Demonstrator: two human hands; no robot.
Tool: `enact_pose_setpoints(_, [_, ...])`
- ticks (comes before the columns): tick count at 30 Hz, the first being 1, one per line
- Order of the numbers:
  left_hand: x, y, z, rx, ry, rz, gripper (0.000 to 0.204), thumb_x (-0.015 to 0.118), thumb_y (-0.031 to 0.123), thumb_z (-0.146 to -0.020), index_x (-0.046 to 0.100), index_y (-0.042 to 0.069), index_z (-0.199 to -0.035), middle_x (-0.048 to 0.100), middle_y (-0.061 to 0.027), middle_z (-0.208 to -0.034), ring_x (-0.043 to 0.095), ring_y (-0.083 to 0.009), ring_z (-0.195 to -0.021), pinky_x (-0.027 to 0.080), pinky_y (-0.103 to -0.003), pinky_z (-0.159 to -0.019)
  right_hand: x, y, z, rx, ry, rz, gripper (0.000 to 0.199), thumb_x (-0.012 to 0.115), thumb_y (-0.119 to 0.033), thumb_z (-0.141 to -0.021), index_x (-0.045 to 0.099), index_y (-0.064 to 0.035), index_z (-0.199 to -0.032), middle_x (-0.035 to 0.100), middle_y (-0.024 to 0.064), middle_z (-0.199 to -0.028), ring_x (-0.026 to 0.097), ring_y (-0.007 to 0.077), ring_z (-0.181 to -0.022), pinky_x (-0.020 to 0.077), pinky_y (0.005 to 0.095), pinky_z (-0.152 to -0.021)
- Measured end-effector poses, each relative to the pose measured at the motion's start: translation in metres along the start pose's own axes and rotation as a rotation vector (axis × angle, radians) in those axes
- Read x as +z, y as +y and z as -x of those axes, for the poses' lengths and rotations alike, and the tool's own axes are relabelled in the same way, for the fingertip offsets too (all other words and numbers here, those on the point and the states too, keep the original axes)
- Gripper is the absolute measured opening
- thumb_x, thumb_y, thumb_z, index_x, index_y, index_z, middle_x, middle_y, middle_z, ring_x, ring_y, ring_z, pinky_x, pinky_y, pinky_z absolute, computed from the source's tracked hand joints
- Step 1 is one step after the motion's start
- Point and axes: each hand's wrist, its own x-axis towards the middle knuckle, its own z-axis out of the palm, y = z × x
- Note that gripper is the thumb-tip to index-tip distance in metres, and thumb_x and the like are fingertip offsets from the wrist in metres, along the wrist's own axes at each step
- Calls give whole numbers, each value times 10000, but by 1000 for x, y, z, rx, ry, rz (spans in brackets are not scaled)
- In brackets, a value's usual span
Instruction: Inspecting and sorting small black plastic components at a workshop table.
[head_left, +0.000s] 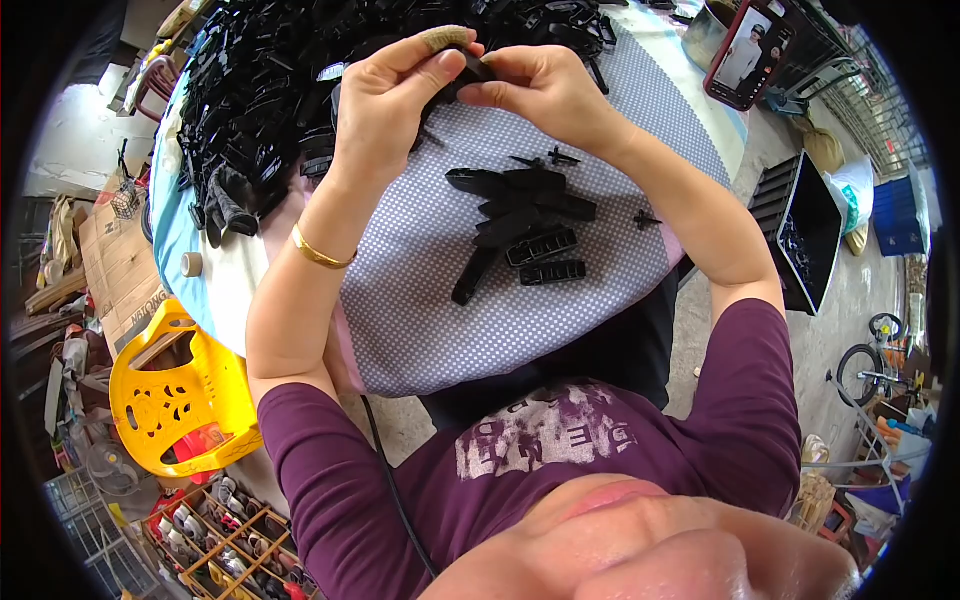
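Note:
Both my hands meet over the far part of the table, pinching a small black plastic part (477, 70) whose exact kind I cannot make out. My left hand (385, 105) grips it from the left, a tan cover on one fingertip. Thumb and fingers of my right hand (550, 92) close on its right end. Nearer to me, a small heap of flat black plastic pieces (520, 200) lies on the dotted cloth (420, 320). Beside the heap are a slotted black piece (542, 247) and small branched black bits (645, 218).
A large pile of black plastic parts (260, 110) covers the table's far left, with a dark glove (232, 200) at its edge. A tape roll (192, 264) sits left. Around the table stand a yellow chair (185, 395), a black crate (775, 205) and a phone (745, 70).

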Motion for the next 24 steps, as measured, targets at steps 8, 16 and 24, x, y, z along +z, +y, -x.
enact_pose_setpoints(8, [-10,16,-7,-98,-117,-215,271,584,85,-882,604,-15,-1133,657,-121,-1002,618,-143,-922,476,-239,-862,-18,-2,-11,-59,-112,6,268,668,-172,-820,635,-25,-1041,656,82,-893,624,153,-807,504,267,-773])
enact_pose_setpoints(16, [22,12,5,-283,-456,-641,332,703,226,-760,660,39,-1030,665,-89,-758,596,-204,-663,476,-289,-649,-74,24,-15,29,102,384,183,582,-125,-811,660,0,-920,680,101,-845,636,153,-747,499,269,-684])
enact_pose_setpoints(24, [8,-42,-1,352,-134,-1493,178,716,147,-681,644,47,-809,523,-108,-960,494,-280,-929,479,-327,-741,-47,20,-7,-35,-127,1107,272,660,-102,-717,646,-45,-982,617,70,-971,588,251,-961,483,329,-850])
